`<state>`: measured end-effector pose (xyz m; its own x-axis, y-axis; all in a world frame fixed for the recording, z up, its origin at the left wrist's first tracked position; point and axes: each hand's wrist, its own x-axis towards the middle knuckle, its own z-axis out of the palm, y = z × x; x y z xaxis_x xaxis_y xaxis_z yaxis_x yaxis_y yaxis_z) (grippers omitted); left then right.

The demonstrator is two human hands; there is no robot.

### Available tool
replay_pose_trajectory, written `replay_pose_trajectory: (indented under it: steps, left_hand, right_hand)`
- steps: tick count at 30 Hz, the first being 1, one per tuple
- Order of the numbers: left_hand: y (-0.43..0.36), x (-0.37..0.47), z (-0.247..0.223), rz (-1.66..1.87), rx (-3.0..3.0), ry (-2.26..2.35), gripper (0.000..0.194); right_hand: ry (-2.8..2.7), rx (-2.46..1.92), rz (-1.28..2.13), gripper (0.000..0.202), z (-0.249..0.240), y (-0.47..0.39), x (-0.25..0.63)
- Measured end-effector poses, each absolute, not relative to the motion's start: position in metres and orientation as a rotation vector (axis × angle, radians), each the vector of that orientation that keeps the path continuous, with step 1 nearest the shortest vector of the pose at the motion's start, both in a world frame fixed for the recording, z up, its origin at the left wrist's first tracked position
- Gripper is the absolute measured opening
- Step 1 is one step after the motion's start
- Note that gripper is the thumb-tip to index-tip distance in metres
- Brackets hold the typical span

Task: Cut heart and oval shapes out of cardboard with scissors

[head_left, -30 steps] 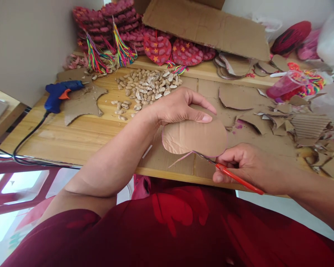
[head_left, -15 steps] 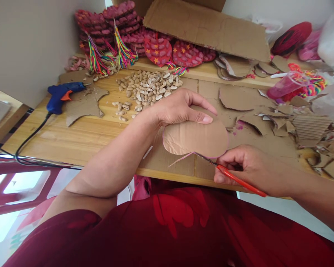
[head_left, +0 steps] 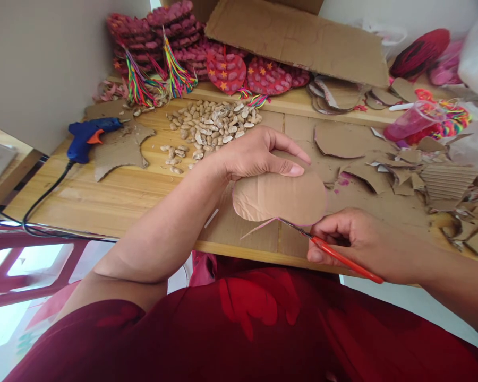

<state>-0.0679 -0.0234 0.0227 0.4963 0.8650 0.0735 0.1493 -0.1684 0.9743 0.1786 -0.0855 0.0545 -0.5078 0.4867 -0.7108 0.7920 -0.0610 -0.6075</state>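
A rounded, peanut-shaped cardboard piece (head_left: 281,197) with a pinkish outline is pinched at its upper edge by my left hand (head_left: 263,154), thumb on top. My right hand (head_left: 348,239) grips red-handled scissors (head_left: 342,260). Their blades lie along the lower edge of the cardboard, near the inward dip, where a thin cut strip (head_left: 257,229) hangs off to the left. Beyond my left hand lies a heap of peanut shells (head_left: 219,123) on the wooden table (head_left: 143,196).
A blue glue gun (head_left: 90,139) with its cord is at the left. Decorated red pieces (head_left: 227,71) with tassels stand at the back beside a large cardboard sheet (head_left: 298,40). Cardboard scraps (head_left: 442,183) and a pink plastic cup (head_left: 414,121) are at the right.
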Motion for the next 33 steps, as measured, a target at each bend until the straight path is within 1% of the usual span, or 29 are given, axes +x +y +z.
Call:
replay_pose_trajectory:
  steps: [16,21,24,27,29,33]
  left_hand:
    - [-0.023,-0.069,0.021,0.792,1.597,0.882,0.027]
    - [-0.023,-0.07,0.022,0.805,1.528,0.891,0.03]
    - [-0.021,-0.07,0.02,0.891,1.417,0.909,0.034]
    - [-0.019,-0.068,0.016,1.072,1.247,0.93,0.04]
    - [-0.017,-0.066,0.015,1.181,1.127,0.952,0.044]
    - [-0.017,-0.06,0.015,1.343,0.931,0.933,0.048]
  right_hand:
    - [2.126,1.36,-1.456,0.053,0.054,-0.09,0.176]
    - [2.194,1.368,-1.43,0.055,0.054,-0.09,0.175]
    - [2.179,1.393,-1.449,0.053,0.05,-0.09,0.178]
    - [2.197,1.514,-1.438,0.046,0.039,-0.089,0.188]
    - [2.252,1.64,-1.525,0.044,0.03,-0.086,0.194]
    - [2.294,1.909,-1.895,0.036,0.014,-0.074,0.194]
